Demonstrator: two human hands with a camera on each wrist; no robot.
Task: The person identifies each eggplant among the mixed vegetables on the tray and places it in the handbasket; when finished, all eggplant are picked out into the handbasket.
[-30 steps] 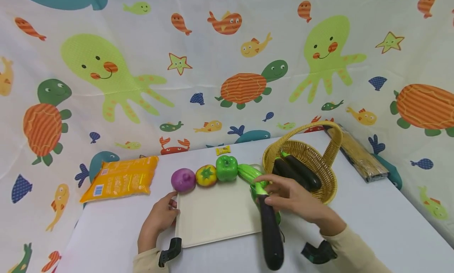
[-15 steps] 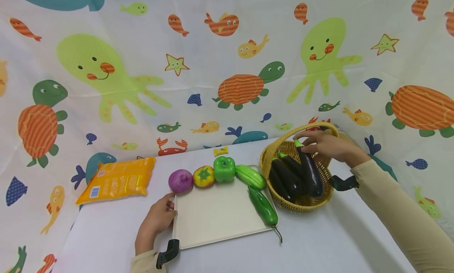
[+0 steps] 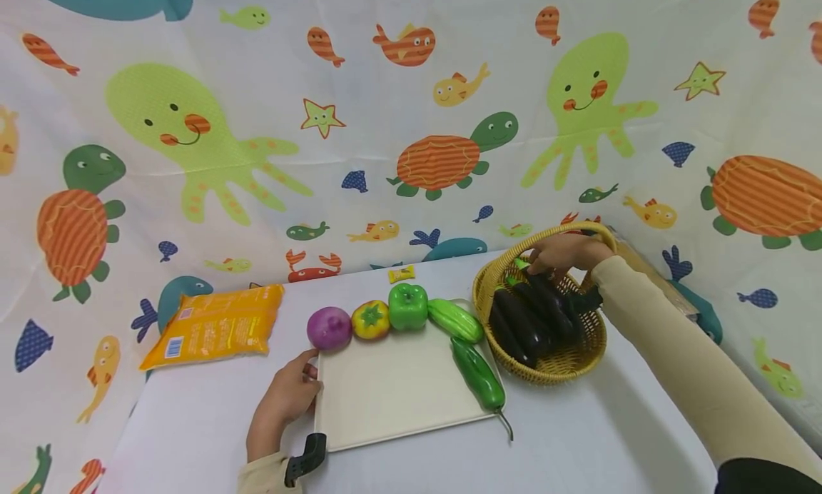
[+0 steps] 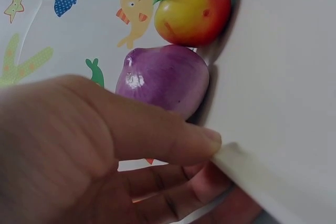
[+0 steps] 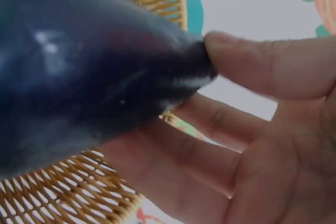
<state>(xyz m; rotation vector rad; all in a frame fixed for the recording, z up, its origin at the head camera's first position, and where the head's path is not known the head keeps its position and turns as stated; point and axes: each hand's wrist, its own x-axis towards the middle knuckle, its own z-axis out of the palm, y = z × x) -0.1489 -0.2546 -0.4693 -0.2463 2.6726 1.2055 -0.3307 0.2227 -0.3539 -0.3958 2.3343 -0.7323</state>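
My left hand (image 3: 290,394) grips the left edge of a cream tray (image 3: 398,394); in the left wrist view the thumb (image 4: 197,142) lies on the rim and the other fingers are below it. At the right, my right hand (image 3: 565,253) reaches under the handle of a wicker basket (image 3: 546,377). It holds a dark eggplant (image 5: 105,77) near its narrow end, with thumb and fingers on either side. Other eggplants (image 3: 511,330) lie beside it in the basket. The held eggplant's upper part is partly hidden by the hand.
Along the tray's far edge sit a purple onion (image 3: 330,329), a yellow-red tomato (image 3: 370,320), a green bell pepper (image 3: 408,306) and a light green cucumber (image 3: 456,320). A green chili (image 3: 478,374) lies on its right edge. An orange packet (image 3: 215,326) lies at left.
My right hand has carried the eggplant from over the tray's right side into the basket, lowering it beside the others. The left hand has stayed at the tray's edge.
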